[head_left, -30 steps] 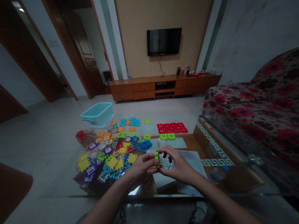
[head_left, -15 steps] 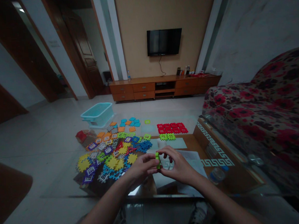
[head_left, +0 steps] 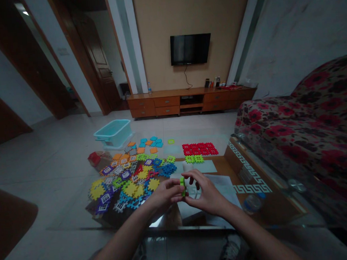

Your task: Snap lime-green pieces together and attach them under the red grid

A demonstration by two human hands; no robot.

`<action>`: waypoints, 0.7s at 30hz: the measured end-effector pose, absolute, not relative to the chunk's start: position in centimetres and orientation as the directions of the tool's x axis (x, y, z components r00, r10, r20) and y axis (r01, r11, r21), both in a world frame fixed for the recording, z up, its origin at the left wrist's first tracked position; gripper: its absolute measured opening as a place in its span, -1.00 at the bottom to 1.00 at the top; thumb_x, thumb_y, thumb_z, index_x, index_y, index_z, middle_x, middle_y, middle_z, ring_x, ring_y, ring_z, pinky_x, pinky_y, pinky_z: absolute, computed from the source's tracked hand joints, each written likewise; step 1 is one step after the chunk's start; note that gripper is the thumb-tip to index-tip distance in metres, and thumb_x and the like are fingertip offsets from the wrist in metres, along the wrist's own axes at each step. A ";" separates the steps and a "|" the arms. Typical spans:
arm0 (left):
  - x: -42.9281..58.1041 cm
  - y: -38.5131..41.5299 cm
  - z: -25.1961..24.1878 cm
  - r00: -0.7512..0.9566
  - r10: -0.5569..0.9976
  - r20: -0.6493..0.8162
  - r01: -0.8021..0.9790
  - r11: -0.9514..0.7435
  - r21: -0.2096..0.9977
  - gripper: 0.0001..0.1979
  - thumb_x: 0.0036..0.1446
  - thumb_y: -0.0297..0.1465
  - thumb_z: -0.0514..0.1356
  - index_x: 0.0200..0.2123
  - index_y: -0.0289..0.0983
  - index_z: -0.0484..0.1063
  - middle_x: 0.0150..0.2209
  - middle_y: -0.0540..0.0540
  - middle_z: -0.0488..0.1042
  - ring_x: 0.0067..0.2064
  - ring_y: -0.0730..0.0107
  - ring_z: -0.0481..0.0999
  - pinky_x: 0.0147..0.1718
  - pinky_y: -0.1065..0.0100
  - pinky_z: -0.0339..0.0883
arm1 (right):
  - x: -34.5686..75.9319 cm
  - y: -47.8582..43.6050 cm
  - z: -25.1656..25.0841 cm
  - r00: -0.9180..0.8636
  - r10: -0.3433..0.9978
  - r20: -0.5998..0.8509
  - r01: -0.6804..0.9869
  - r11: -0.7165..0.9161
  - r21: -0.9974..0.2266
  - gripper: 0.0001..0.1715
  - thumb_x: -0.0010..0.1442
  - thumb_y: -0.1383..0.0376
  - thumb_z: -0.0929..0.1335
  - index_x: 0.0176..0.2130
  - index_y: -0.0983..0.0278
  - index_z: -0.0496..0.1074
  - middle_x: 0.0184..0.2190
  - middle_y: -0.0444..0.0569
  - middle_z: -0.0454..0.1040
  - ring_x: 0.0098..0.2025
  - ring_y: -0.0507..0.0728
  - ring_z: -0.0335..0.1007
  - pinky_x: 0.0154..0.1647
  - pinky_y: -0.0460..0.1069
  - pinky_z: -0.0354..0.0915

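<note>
Both my hands meet above the near part of the glass table. A lime-green interlocking tile point(head_left: 182, 186) stands on edge between them. My left hand point(head_left: 166, 191) pinches it from the left with the fingers closed. From the right, my right hand point(head_left: 205, 192) grips its edge between curled fingers and thumb. Beyond my hands lie a short row of joined lime-green tiles point(head_left: 194, 159) and a block of joined red tiles point(head_left: 199, 148). To the left spreads a loose pile of yellow tiles point(head_left: 132, 188), blue tiles point(head_left: 167, 169) and purple window tiles point(head_left: 105, 199).
A light-blue plastic tub point(head_left: 113, 134) stands behind the pile. White paper sheets point(head_left: 220, 182) and a plastic bottle point(head_left: 252, 203) are seen at the right, under or on the glass. A flowered sofa point(head_left: 303, 137) flanks the right side. A low wooden cabinet point(head_left: 166, 103) stands at the far wall.
</note>
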State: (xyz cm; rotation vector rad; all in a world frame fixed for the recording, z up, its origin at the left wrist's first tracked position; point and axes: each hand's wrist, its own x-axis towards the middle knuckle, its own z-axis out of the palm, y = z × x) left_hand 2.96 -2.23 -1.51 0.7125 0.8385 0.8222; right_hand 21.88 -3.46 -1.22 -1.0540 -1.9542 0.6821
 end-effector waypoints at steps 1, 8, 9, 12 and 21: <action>3.0 -2.2 -1.5 0.412 0.841 -0.349 -0.335 0.497 0.801 -0.57 -0.24 -0.36 0.55 -0.29 -0.32 0.50 -0.28 -0.07 0.48 -0.26 0.41 0.52 -0.22 0.36 0.34 | 21.9 -3.5 -1.2 -0.333 0.856 0.396 0.428 0.511 -0.745 -0.35 -0.02 0.36 0.48 0.07 0.11 0.36 -0.07 0.00 0.42 -0.09 0.20 0.38 -0.13 0.07 0.33; 2.9 -2.3 -1.3 0.420 0.834 -0.357 -0.334 0.508 0.794 -0.57 -0.23 -0.36 0.54 -0.28 -0.33 0.50 -0.29 -0.05 0.48 -0.27 0.42 0.52 -0.23 0.36 0.33 | 21.7 -3.5 -1.2 -0.346 0.836 0.426 0.419 0.544 -0.727 -0.40 -0.02 0.40 0.45 0.04 0.11 0.37 -0.07 -0.01 0.42 -0.07 0.20 0.37 -0.12 0.07 0.32; 2.9 -2.3 -1.4 0.419 0.835 -0.357 -0.333 0.507 0.795 -0.57 -0.23 -0.36 0.54 -0.28 -0.33 0.50 -0.29 -0.05 0.47 -0.27 0.42 0.51 -0.22 0.36 0.34 | 21.7 -3.6 -1.2 -0.347 0.835 0.427 0.418 0.545 -0.726 -0.40 -0.02 0.41 0.45 0.03 0.12 0.37 -0.07 -0.01 0.42 -0.07 0.20 0.37 -0.11 0.07 0.32; 3.0 -2.3 -1.5 0.418 0.836 -0.355 -0.326 0.503 0.801 -0.56 -0.22 -0.36 0.54 -0.27 -0.33 0.48 -0.29 -0.05 0.46 -0.27 0.43 0.51 -0.23 0.35 0.34 | 21.6 -3.6 -1.1 -0.348 0.833 0.430 0.415 0.548 -0.726 -0.42 -0.02 0.41 0.44 0.01 0.12 0.38 -0.08 -0.01 0.42 -0.07 0.20 0.38 -0.10 0.08 0.32; 2.8 -2.4 -1.9 0.444 0.849 -0.286 -0.163 0.390 0.906 -0.58 -0.05 -0.28 0.42 -0.15 -0.27 0.40 -0.18 -0.10 0.46 -0.21 0.35 0.51 -0.23 0.34 0.35 | 22.1 -3.4 -1.8 -0.352 0.820 0.452 0.518 0.573 -0.635 -0.42 -0.01 0.37 0.45 0.02 0.17 0.36 -0.06 0.02 0.41 -0.01 0.22 0.37 -0.02 0.11 0.34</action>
